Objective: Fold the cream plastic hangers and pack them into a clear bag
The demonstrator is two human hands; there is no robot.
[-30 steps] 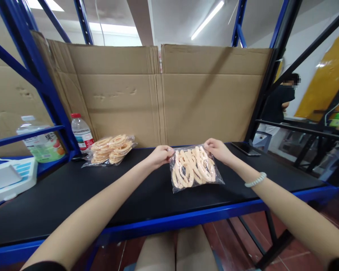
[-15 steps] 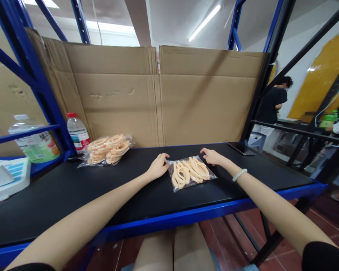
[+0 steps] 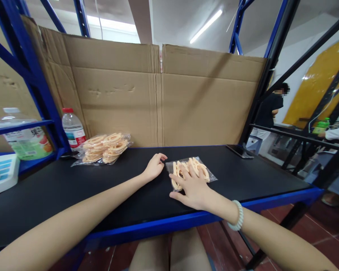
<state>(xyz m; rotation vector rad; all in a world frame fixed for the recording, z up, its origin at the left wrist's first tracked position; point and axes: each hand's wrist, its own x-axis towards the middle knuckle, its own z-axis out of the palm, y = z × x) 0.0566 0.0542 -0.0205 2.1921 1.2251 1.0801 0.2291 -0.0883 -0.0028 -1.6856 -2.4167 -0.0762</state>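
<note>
1. The room is a storage space with blue and black steel racking, a strip light on the ceiling at 12 o'clock and a yellow panel at 3 o'clock.
2. Flattened cardboard sheets stand upright as a back wall behind the work surface.
3. The black shelf top, edged in blue, spans the view from 9 to 3 o'clock.
4. A person in dark clothes stands beyond the rack at 2 o'clock.
5. A large jug at 9 o'clock bears a green label with fruit pictures; its writing is too small to read.
6. A filled bag of peach rings lies at 10 o'clock, beside a red-capped water bottle whose label cannot be read.
7. The clear bag of peach clips lies flat at the centre of the shelf top.
8. The right hand, open, rests palm down on the bag's near end, gripping nothing.
9. The left hand, loosely curled, touches the bag's left edge with its fingertips.
10. A dark phone lies at 2 o'clock.
</note>
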